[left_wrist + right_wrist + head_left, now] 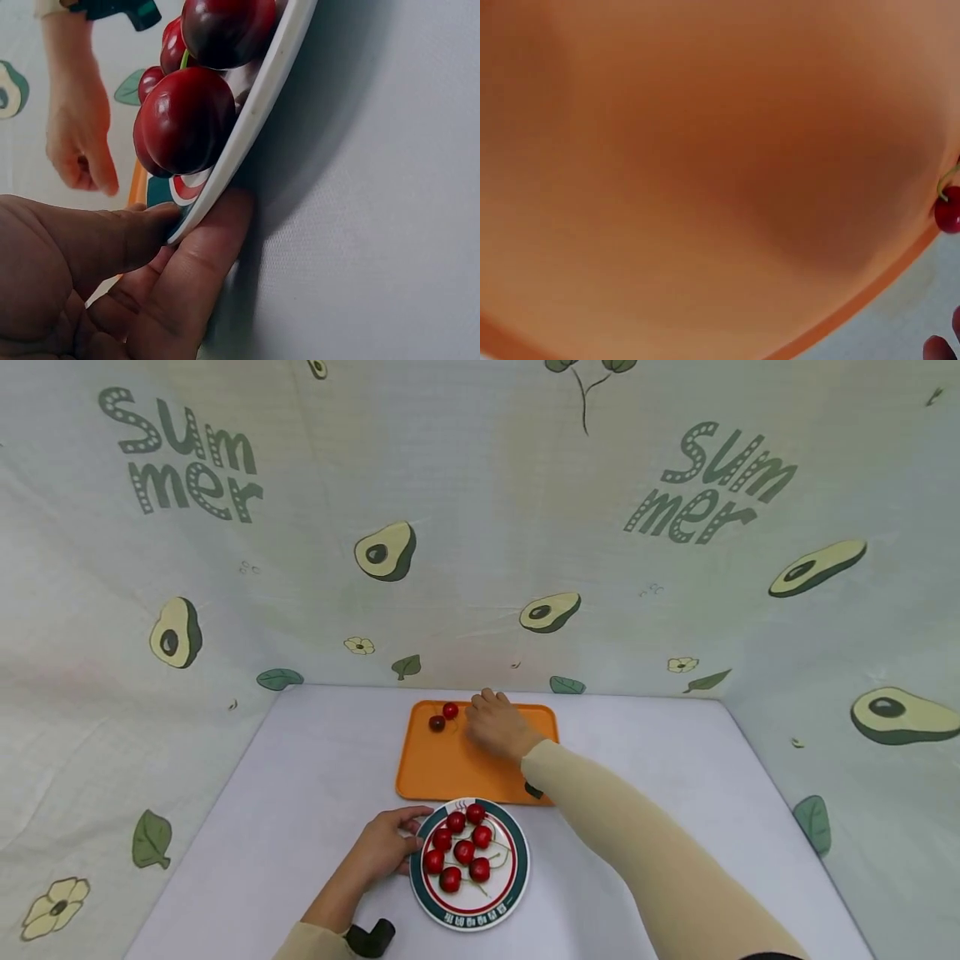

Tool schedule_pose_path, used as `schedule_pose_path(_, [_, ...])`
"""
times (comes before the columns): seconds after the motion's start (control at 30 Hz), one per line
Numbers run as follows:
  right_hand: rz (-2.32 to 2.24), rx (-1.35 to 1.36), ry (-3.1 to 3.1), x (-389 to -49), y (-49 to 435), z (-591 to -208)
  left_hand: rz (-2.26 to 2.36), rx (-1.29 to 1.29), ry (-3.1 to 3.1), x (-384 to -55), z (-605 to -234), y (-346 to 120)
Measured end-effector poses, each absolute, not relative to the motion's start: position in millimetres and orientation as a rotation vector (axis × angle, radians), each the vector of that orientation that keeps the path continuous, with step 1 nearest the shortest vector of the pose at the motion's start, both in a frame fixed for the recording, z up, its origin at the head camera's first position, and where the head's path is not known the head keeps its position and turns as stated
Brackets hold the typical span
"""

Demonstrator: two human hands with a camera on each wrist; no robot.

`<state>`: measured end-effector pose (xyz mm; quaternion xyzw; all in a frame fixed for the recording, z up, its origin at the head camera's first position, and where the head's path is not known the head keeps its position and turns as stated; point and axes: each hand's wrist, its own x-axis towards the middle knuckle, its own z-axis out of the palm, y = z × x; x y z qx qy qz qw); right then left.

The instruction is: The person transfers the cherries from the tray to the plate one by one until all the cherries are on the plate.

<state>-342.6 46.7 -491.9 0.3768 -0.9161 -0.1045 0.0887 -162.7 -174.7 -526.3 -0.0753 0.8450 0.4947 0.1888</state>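
A round plate [520, 860] with a green-and-red patterned rim bears several red cherries [463, 852] with stems. My left hand [386, 843] pinches its left rim; the left wrist view has the thumb [127, 232] on top and fingers [199, 262] beneath the plate edge [259, 112]. Over the orange tray [427, 777] behind the plate is my right hand [497, 727], its fingers loosely bent, with nothing seen in them. Two cherries [443, 717] lie at the tray's back left, left of that hand. The right wrist view catches one cherry [949, 210] and fingertips [936, 349] at its right edge.
The white tabletop [637, 827] extends on both sides of the tray and plate. Behind it hangs a pale cloth [465, 460] printed with avocados, leaves and lettering. My right sleeve [652, 843] reaches across the table's right half.
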Motion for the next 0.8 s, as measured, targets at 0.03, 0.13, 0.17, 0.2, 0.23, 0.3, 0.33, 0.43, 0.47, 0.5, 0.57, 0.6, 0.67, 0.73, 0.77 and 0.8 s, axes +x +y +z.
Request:
schedule_pose_path(0.03, [-0.306, 1.121, -2.74, -343.2, 43.0, -492.3, 1.391, -0.209, 2.376, -162.3, -525.6, -175.1])
schedule_pose_path(0.13, [-0.311, 1.121, -2.768, -344.5, 31.5, -493.6, 1.388, -0.204, 2.379, -161.5, -524.8, -176.2])
schedule_pose_path(0.17, [-0.325, 1.123, -2.775, -345.6, 28.0, -495.1, 1.387, -0.199, 2.378, -161.3, -524.8, -176.3])
schedule_pose_path(0.2, [-0.338, 1.122, -2.779, -346.5, 24.7, -496.6, 1.386, -0.196, 2.378, -161.0, -524.9, -176.3])
schedule_pose_path(0.23, [-0.347, 1.119, -2.78, -347.3, 21.9, -497.9, 1.387, -0.188, 2.378, -160.8, -525.0, -176.3])
schedule_pose_path(0.3, [-0.374, 1.113, -2.778, -348.5, 17.2, -499.9, 1.392, -0.181, 2.371, -160.7, -525.2, -176.0])
schedule_pose_path(0.33, [-0.386, 1.11, -2.779, -349.3, 15.5, -501.4, 1.395, -0.179, 2.366, -160.7, -525.7, -175.6])
schedule_pose_path(0.43, [-0.41, 1.094, -2.785, -350.0, 11.5, -502.6, 1.403, -0.164, 2.358, -161.0, -526.4, -174.4])
schedule_pose_path(0.47, [-0.417, 1.089, -2.79, -350.5, 10.0, -502.9, 1.406, -0.167, 2.353, -161.4, -526.9, -174.2])
schedule_pose_path(0.5, [-0.418, 1.084, -2.796, -351.3, 8.7, -503.3, 1.407, -0.166, 2.35, -161.4, -527.3, -173.9])
schedule_pose_path(0.57, [-0.401, 1.074, -2.806, -353.3, 6.3, -505.2, 1.402, -0.156, 2.353, -161.8, -527.5, -174.0])
schedule_pose_path(0.6, [-0.389, 1.067, -2.813, -354.5, 5.4, -506.0, 1.4, -0.155, 2.352, -161.9, -527.5, -174.1])
schedule_pose_path(0.67, [-0.364, 1.052, -2.825, -357.2, 3.9, -508.1, 1.397, -0.153, 2.351, -162.2, -527.0, -174.6])
schedule_pose_path(0.73, [-0.342, 1.035, -2.837, -360.2, 3.6, -510.7, 1.396, -0.148, 2.355, -162.5, -525.9, -175.6])
schedule_pose_path(0.77, [-0.345, 1.029, -2.837, -361.7, 3.8, -511.6, 1.396, -0.146, 2.359, -162.5, -525.0, -176.4])
schedule_pose_path(0.8, [-0.352, 1.028, -2.84, -363.1, 4.1, -512.2, 1.398, -0.151, 2.358, -162.7, -524.6, -177.2])
